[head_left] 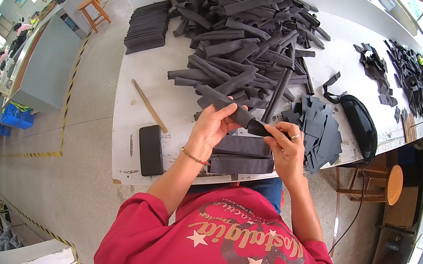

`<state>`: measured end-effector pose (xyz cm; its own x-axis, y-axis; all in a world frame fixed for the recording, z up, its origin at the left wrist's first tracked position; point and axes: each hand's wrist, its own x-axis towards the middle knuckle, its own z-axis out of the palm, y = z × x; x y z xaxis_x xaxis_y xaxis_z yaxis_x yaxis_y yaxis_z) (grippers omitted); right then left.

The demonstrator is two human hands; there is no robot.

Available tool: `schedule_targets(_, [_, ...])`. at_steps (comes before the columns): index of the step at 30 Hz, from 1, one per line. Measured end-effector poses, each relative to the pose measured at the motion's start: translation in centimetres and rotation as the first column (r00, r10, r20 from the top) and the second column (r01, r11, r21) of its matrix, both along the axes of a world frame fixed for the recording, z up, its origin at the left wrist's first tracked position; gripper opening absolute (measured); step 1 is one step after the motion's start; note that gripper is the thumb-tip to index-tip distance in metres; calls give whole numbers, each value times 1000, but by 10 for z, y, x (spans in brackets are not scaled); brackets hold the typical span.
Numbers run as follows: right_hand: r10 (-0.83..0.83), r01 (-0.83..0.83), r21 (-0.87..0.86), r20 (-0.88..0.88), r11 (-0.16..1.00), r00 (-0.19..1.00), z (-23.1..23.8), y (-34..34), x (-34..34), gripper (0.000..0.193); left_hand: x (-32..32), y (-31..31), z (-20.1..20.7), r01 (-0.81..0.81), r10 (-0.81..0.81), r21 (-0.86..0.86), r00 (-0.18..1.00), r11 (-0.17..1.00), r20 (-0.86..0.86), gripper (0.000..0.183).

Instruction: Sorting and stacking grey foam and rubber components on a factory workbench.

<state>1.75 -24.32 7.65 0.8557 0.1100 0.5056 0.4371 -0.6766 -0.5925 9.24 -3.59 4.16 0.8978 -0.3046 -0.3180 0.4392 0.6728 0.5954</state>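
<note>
A black fabric tube (229, 106) slants between my hands over the near part of the white table (122, 99). My left hand (212, 127) is closed around its middle, thumb on top. At the tube's near right end, where its mouth gapes, my right hand (287, 147) pinches the edge. Whether a small piece is also between those fingers, I cannot tell. Below the tube lie flat black fabric strips (242, 163), side by side. Thin dark grey rectangular pieces (316, 130) are spread in a loose heap right of my right hand.
A large pile of black fabric tubes (246, 34) covers the table's far middle. Neatly stacked black strips (149, 26) stand far left. Nearer are a wooden stick (149, 106) and a black rectangular case (150, 151). A black mesh-covered object (360, 126) sits right, above a wooden stool (393, 185).
</note>
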Motion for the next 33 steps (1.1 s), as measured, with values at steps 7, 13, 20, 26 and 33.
schedule_targets(7, [-43, 77, -167, 197, 983, 979, 3, 1, 5, 30, -6, 1, 6, 60, -60, -1, 998, 998, 15, 31])
schedule_targets(13, [-73, 134, -236, 250, 963, 965, 4, 19, 6, 44, -20, -13, 26, -9, 2, 70, 995, 998, 98, 45])
schedule_targets(20, [-26, 24, 164, 10, 986, 1000, 0, 52, -1, 49, -31, -35, 31, -34, 54, -71, 952, 997, 301, 42])
schedule_targets(26, [98, -99, 33, 15, 995, 995, -18, 36, -6, 34, -28, -39, 16, -100, 74, 45, 914, 994, 399, 27])
schedule_targets(33, [101, -101, -47, 5, 994, 995, -4, 42, 6, 26, -28, -32, 24, -61, 76, -65, 963, 996, 259, 32])
